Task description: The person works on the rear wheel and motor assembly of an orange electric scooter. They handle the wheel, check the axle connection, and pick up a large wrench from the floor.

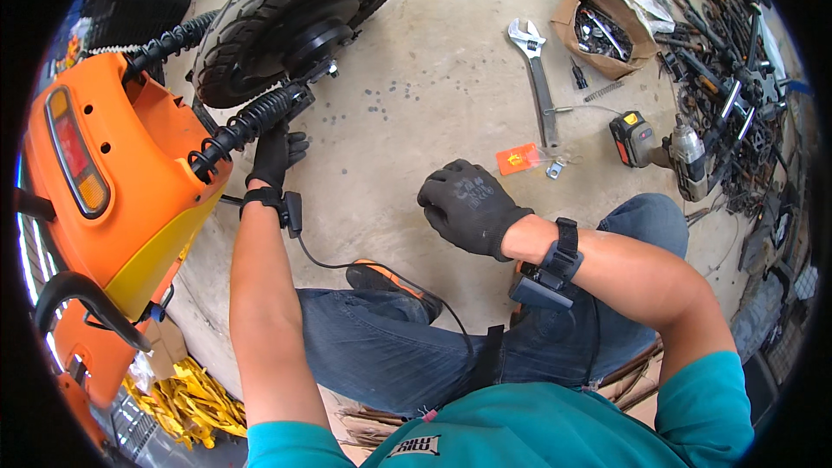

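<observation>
My left hand [276, 158], in a black glove, reaches beside the black coil-spring shock absorber [251, 126] of an orange scooter. The visible fingers point right, stretched out and a little apart; the rest of the hand is partly hidden behind the shock. Above it stands the black knobby-tyred wheel [295, 30], with an axle and nut [332, 68] sticking out. My right hand [472, 208], also gloved in black, is curled closed above the floor in front of my knees, apart from the scooter. Whatever its fingers might hold is hidden.
The orange scooter body [130, 139] with its tail light fills the left. On the floor lie an adjustable wrench [539, 87], an orange tag [518, 159], a cordless impact wrench [689, 156] and a bag of hardware [598, 35]. Metal parts [737, 78] heap up at right.
</observation>
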`<state>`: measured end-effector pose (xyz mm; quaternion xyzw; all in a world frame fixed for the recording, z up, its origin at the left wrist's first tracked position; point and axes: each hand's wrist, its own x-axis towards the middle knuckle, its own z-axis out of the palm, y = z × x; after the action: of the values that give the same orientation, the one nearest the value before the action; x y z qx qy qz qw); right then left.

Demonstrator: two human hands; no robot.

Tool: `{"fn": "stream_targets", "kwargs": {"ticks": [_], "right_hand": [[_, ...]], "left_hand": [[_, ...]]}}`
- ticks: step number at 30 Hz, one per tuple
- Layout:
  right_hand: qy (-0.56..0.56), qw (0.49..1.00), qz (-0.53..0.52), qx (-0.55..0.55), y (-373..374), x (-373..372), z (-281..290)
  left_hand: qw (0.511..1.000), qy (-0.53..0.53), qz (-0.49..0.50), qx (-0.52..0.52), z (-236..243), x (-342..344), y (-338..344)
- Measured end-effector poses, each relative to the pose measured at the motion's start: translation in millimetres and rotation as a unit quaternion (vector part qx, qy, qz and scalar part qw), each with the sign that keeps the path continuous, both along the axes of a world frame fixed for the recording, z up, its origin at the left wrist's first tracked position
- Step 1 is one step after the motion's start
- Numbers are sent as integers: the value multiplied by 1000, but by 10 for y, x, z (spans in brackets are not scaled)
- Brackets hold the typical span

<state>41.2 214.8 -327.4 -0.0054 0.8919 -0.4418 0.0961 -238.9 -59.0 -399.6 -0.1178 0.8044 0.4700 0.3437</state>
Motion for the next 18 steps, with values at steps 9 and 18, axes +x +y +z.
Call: {"fn": "stream_targets", "kwargs": {"ticks": [9, 18], "right_hand": [[-75, 994, 69, 27, 10, 34, 16], [-101, 988, 112, 37, 12, 61, 26]], "left_hand": [[1000, -6, 7, -1, -20, -8, -14], [1000, -12, 16, 8, -4, -3, -6]]}}
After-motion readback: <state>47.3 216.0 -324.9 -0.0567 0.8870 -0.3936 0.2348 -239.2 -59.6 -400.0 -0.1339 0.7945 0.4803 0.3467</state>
